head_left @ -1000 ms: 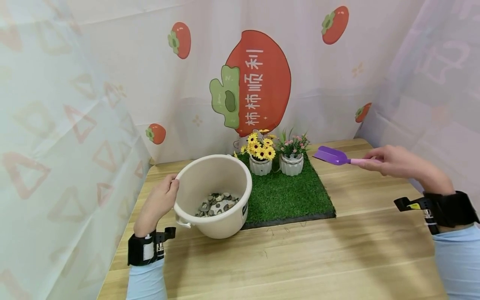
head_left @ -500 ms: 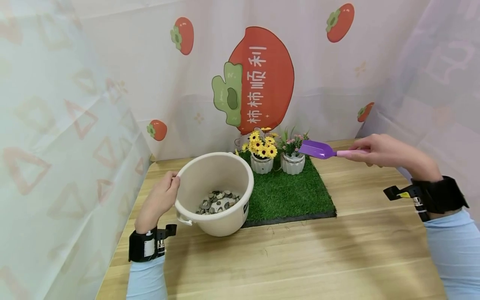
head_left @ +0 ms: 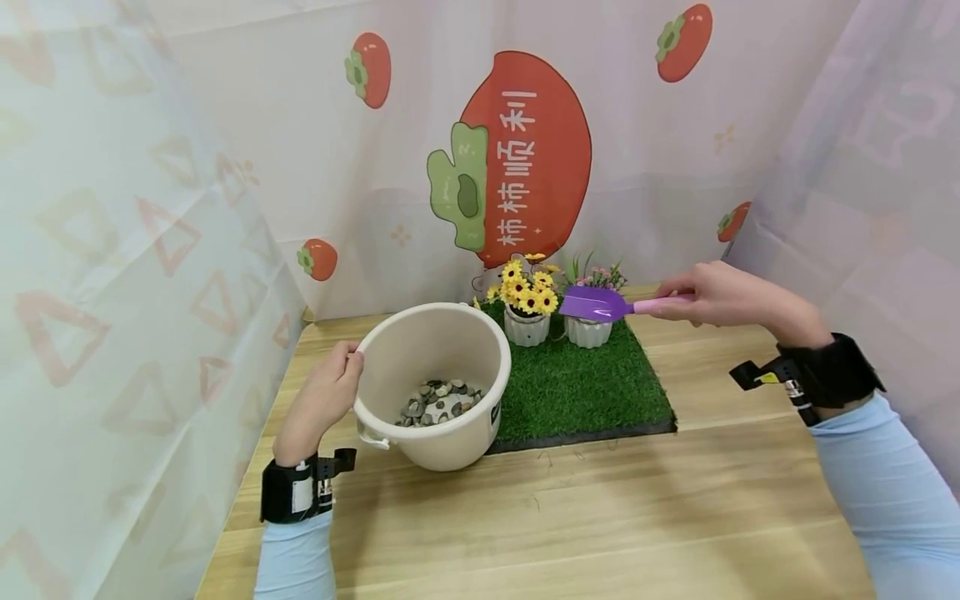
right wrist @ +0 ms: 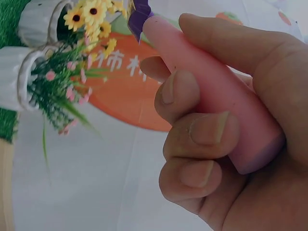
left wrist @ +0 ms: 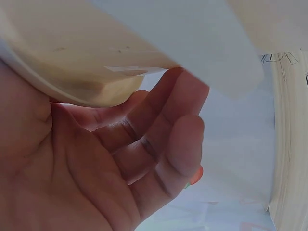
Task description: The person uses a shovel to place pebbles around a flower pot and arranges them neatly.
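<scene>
My left hand (head_left: 321, 396) grips the left rim of a cream plastic bucket (head_left: 442, 450), which tilts toward me. Grey and brown pebbles (head_left: 415, 408) lie scattered over its bottom. In the left wrist view the fingers (left wrist: 185, 144) curl up under the rim. Raised at the right, my right hand (head_left: 723, 293) holds a small garden trowel (head_left: 597, 305) by its pink handle (right wrist: 211, 91). The purple blade points left and overlaps the pot of pink flowers (head_left: 588, 332) in the head view. No load shows on the blade.
A square of artificial turf (head_left: 581, 396) lies right of the bucket on the wooden table (head_left: 570, 517). At its back edge stands a white pot of yellow flowers (head_left: 527, 329), beside the pink-flowered one. Printed curtains (head_left: 360, 208) enclose the back and both sides.
My right hand has carried the trowel leftward from the right side until its blade overlaps the pink-flowered pot. The left hand keeps its grip, and the bucket stays in place.
</scene>
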A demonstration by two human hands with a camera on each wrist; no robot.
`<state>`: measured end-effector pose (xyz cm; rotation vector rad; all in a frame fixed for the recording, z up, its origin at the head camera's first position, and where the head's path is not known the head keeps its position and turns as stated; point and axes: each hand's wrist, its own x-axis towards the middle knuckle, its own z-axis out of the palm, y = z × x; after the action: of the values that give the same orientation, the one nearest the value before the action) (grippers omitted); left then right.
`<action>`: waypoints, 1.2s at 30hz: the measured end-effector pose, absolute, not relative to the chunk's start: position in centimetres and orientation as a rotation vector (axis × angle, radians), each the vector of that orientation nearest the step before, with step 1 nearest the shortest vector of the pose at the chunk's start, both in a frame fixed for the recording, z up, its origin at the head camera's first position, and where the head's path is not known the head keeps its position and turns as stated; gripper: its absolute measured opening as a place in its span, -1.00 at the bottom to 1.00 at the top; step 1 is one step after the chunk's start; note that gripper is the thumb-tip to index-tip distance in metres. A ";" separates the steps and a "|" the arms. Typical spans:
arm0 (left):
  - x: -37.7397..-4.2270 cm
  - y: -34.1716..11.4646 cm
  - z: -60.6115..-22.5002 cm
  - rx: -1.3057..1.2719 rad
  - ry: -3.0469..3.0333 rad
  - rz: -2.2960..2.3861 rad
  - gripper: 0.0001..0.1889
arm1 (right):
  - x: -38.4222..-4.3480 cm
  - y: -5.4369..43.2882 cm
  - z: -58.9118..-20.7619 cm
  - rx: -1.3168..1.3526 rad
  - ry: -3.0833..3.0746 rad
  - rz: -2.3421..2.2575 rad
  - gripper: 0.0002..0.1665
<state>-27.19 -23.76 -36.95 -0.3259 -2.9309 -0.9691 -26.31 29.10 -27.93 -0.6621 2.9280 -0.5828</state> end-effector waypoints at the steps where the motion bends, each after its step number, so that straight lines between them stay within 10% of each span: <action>1: -27.2 -23.7 -36.9 -0.324 -2.930 -0.970 -0.48 | -26.5 28.8 -27.8 -0.686 2.928 -0.575 -0.80; 36: -27.3 -23.8 -37.1 -0.333 -2.929 -0.940 -0.48 | -28.7 19.1 -26.4 -1.093 2.799 -0.540 -0.69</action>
<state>-27.28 -23.84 -37.06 -0.3335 -2.9291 -0.9397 -28.66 19.06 -26.42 -1.0930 2.7991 -0.5401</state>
